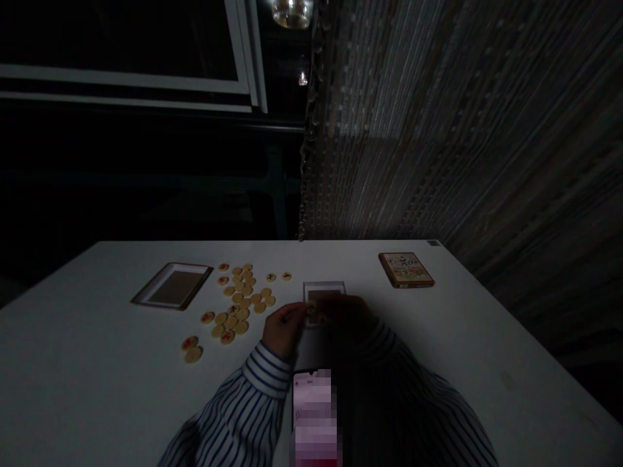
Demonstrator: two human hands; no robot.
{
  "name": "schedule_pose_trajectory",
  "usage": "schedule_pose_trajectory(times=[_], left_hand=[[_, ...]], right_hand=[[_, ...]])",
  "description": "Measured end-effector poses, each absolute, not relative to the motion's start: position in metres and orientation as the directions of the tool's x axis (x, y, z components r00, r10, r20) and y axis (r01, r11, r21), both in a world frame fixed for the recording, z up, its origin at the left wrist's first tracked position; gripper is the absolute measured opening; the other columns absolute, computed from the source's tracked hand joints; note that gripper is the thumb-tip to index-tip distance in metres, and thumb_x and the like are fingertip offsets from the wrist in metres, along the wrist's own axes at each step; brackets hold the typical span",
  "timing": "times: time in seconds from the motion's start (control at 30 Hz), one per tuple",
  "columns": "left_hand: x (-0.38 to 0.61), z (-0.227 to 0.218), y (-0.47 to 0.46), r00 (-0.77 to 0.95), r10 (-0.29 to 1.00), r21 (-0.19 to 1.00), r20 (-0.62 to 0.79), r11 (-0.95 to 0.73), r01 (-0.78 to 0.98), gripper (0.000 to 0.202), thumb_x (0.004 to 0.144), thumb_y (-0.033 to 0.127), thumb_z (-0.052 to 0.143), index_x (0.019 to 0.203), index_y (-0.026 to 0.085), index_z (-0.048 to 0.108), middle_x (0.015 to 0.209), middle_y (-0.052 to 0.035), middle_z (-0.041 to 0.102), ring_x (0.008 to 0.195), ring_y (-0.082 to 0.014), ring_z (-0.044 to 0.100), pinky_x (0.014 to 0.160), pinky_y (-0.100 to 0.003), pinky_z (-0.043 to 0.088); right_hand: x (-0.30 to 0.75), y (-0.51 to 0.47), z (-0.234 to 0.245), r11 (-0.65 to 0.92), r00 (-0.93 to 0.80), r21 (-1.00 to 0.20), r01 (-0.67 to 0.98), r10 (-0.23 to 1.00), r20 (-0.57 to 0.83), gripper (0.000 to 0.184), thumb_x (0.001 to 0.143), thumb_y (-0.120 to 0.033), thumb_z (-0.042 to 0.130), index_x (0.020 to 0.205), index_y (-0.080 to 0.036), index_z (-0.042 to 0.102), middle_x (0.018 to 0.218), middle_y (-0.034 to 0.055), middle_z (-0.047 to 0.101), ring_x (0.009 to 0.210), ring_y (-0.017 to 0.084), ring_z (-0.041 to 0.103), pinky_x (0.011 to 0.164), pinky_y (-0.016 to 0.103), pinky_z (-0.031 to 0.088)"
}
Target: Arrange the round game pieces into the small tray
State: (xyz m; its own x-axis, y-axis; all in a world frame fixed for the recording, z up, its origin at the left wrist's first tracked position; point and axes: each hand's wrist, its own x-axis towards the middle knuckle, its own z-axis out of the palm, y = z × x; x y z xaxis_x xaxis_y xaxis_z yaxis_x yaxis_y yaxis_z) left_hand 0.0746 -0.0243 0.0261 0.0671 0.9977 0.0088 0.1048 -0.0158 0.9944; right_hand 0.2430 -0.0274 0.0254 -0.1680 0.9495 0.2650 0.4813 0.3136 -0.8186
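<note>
In dim light my left hand pinches a round cream game disc with a dark mark, just over a small white-rimmed tray. My right hand is in shadow beside it, fingers curled near the same disc; I cannot make out what it holds. Several more cream discs, some marked red, lie scattered to the left on the white table. Both sleeves are striped.
A box lid or tray with a brown inside lies at the left. An orange printed box lies at the far right. A lit phone sits at the near edge between my arms. A bead curtain hangs behind.
</note>
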Motion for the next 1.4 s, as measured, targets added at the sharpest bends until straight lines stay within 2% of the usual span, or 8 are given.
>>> schedule_pose_trajectory(times=[0.17,0.33,0.53,0.73,0.9,1.07,1.2,1.4], left_hand=[[0.0770,0.0273,-0.0258,0.050,0.997,0.998,-0.053,0.051,0.044,0.027,0.062,0.035,0.059,0.075,0.013,0.066,0.071,-0.0051,0.069,0.069,-0.0170,0.063,0.061,-0.026,0.049],[0.0755,0.0241,-0.0252,0.109,0.992,0.995,-0.058,0.048,0.093,0.029,0.064,0.037,0.057,0.078,0.013,0.066,0.072,-0.0051,0.069,0.068,-0.0168,0.063,0.056,-0.024,0.049],[0.0767,0.0225,-0.0270,0.120,0.989,0.989,-0.085,0.070,0.127,0.025,0.067,0.036,0.056,0.080,0.016,0.065,0.070,-0.0040,0.069,0.058,-0.0142,0.061,0.049,-0.022,0.048],[0.0795,0.0264,-0.0296,0.121,0.980,0.988,-0.157,0.155,0.028,0.026,0.064,0.035,0.060,0.078,0.014,0.065,0.070,-0.0050,0.069,0.058,-0.0140,0.061,0.049,-0.021,0.047],[0.0803,0.0268,-0.0298,0.123,0.982,0.989,-0.144,0.146,-0.002,0.025,0.061,0.034,0.062,0.076,0.014,0.065,0.069,-0.0049,0.069,0.060,-0.0146,0.061,0.051,-0.022,0.048],[0.0796,0.0262,-0.0289,0.135,0.986,0.996,-0.093,0.094,0.000,0.030,0.061,0.037,0.062,0.078,0.013,0.066,0.080,-0.0078,0.069,0.075,-0.0181,0.063,0.067,-0.027,0.050],[0.0789,0.0271,-0.0279,0.117,0.992,0.997,-0.053,0.047,0.056,0.032,0.062,0.038,0.060,0.080,0.012,0.067,0.081,-0.0083,0.069,0.079,-0.0190,0.062,0.074,-0.029,0.048],[0.0772,0.0310,-0.0289,0.128,0.992,0.991,-0.003,-0.015,0.136,0.030,0.063,0.038,0.057,0.077,0.013,0.068,0.079,-0.0073,0.069,0.078,-0.0196,0.063,0.074,-0.030,0.049]], right_hand=[[0.2403,-0.0301,0.0322,0.332,-0.190,-0.809,0.485,0.943,0.273,0.022,0.077,-0.032,0.050,0.085,-0.020,0.066,0.083,0.0037,0.068,0.077,0.017,0.062,0.071,0.030,0.050],[0.2385,-0.0289,0.0317,0.278,-0.152,-0.836,0.474,0.961,0.233,0.023,0.074,-0.034,0.054,0.087,-0.019,0.066,0.083,0.0046,0.068,0.076,0.018,0.062,0.070,0.032,0.051],[0.2386,-0.0296,0.0303,0.311,-0.159,-0.834,0.456,0.950,0.267,0.023,0.075,-0.033,0.053,0.088,-0.018,0.065,0.084,0.0055,0.067,0.078,0.018,0.062,0.071,0.031,0.051],[0.2385,-0.0300,0.0319,0.291,-0.182,-0.843,0.453,0.955,0.232,0.022,0.076,-0.033,0.052,0.084,-0.018,0.065,0.081,0.0043,0.067,0.075,0.016,0.062,0.068,0.027,0.051],[0.2387,-0.0296,0.0326,0.283,-0.187,-0.852,0.441,0.957,0.221,0.022,0.077,-0.035,0.052,0.084,-0.019,0.065,0.081,0.0034,0.067,0.073,0.015,0.062,0.066,0.026,0.051],[0.2395,-0.0313,0.0361,0.283,-0.195,-0.841,0.461,0.957,0.215,0.024,0.077,-0.036,0.052,0.083,-0.019,0.066,0.078,0.0038,0.067,0.072,0.016,0.062,0.065,0.027,0.051],[0.2402,-0.0310,0.0343,0.286,-0.198,-0.828,0.482,0.956,0.215,0.024,0.076,-0.035,0.052,0.087,-0.019,0.066,0.083,0.0043,0.068,0.078,0.017,0.062,0.069,0.029,0.051],[0.2405,-0.0292,0.0274,0.263,-0.199,-0.853,0.451,0.961,0.191,0.024,0.076,-0.036,0.053,0.085,-0.020,0.067,0.082,0.0037,0.068,0.077,0.018,0.062,0.068,0.030,0.052]])
